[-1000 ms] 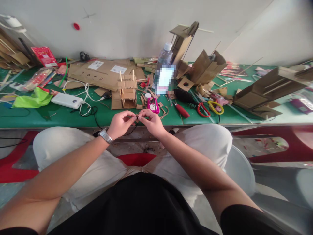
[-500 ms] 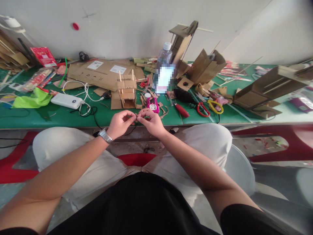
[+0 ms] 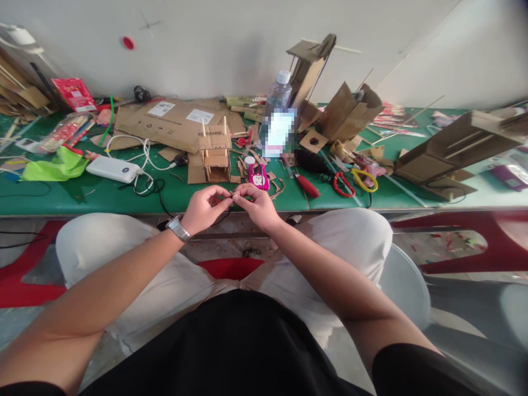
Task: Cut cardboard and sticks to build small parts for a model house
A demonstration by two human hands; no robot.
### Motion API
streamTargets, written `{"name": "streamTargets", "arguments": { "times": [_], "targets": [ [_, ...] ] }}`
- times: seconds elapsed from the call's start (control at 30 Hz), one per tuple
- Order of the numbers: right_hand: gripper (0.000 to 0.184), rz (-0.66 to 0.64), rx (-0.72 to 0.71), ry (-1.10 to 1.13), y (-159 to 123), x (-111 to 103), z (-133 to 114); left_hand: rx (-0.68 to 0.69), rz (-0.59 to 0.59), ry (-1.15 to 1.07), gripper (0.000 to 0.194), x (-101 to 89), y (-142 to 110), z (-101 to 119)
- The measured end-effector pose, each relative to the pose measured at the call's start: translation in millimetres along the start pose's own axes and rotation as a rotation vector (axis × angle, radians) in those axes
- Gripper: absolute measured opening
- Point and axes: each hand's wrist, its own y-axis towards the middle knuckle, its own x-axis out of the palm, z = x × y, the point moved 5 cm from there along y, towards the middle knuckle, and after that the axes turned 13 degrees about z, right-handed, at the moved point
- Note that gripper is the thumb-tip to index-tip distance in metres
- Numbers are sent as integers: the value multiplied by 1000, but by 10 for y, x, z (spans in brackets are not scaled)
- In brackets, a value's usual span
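My left hand (image 3: pixel 204 209), with a metal watch on its wrist, and my right hand (image 3: pixel 258 204) meet fingertip to fingertip just in front of the green table's (image 3: pixel 103 198) near edge. Both pinch a tiny piece (image 3: pixel 232 198) between thumbs and forefingers; it is too small to name. A thin black cord hangs below the hands. Straight behind them on the table stands a small cardboard model (image 3: pixel 215 154) with two upright sticks, and a pink tape dispenser (image 3: pixel 258 177) lies just right of it.
A white power bank (image 3: pixel 113 169) with cables lies left, beside a green cloth (image 3: pixel 53 168). Flat cardboard (image 3: pixel 173 124), a water bottle (image 3: pixel 275 113), red pliers (image 3: pixel 304 184), scissors (image 3: pixel 352 181) and larger cardboard structures (image 3: pixel 454 151) crowd the table. Red plastic stools stand on either side.
Almost nothing differs; my fingertips have shifted slightly on the tiny piece while both hands stay in the same place.
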Motion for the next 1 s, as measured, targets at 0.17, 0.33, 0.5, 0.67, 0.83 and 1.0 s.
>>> {"name": "streamTargets", "arguments": {
  "times": [0.17, 0.33, 0.5, 0.67, 0.83, 1.0],
  "targets": [
    [29, 17, 1, 8, -3, -8, -10, 1, -15, -18, 36, 3, -5, -1],
    [25, 20, 26, 31, -9, -9, -1, -59, -2, -82, 41, 9, 2, -6],
    [28, 18, 71, 68, -17, -7, -5, -88, 2, -105, 45, 2, 18, 12],
    [37, 3, 181, 127, -30, 15, -4, -116, -18, -124, 48, 8, 25, -4],
    [44, -33, 251, 189, -25, 46, 39, -121, -49, -120, 48, 21, 24, -21],
    [45, -80, 237, 189, -30, 57, 39, -109, -40, -109, 44, 17, 16, -21]
  ]
}}
